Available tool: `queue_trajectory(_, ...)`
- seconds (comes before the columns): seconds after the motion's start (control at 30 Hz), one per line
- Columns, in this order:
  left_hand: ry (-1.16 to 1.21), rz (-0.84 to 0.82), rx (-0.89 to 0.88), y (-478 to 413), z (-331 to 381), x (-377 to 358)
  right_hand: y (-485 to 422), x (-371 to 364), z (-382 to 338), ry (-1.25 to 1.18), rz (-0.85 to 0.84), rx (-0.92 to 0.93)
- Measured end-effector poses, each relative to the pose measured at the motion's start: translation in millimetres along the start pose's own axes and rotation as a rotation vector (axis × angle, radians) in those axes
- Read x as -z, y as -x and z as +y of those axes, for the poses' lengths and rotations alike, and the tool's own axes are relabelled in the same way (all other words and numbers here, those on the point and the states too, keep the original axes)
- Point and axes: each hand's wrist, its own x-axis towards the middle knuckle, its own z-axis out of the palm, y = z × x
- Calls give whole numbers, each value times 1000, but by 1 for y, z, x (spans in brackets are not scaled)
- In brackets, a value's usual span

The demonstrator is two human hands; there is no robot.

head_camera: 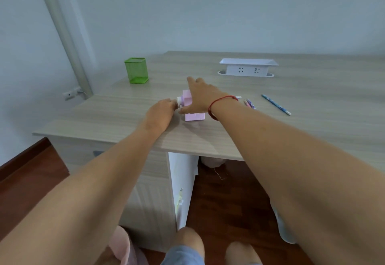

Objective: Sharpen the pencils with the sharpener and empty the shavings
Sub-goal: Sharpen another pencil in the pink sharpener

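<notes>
A pink box-shaped pencil sharpener stands on the wooden desk near its front edge. My right hand lies over the top of it, thumb against its front, holding it down. My left hand pinches the white part at the sharpener's left end. To the right, partly hidden by my right wrist, lie two short patterned pencils. A blue pencil lies further right, slanted on the desk.
A green mesh pen holder stands at the back left of the desk. A white socket box rises from the desk at the back. A pink bin sits on the floor below, beside my knees.
</notes>
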Motion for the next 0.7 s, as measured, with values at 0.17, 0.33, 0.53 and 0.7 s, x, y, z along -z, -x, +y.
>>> queue_trajectory(0.17,-48,-46,22,10,-5,8,20,18,18,105,-145,-100)
queue_trajectory(0.33,-36,-10,26,13,6,26,26,8,23,313,-13,-52)
queue_trajectory(0.53,435,89,24,-7,29,44,25,3,19,322,23,-15)
queue_trajectory(0.7,484,91,102,-20,46,30,22,1,20,423,56,24)
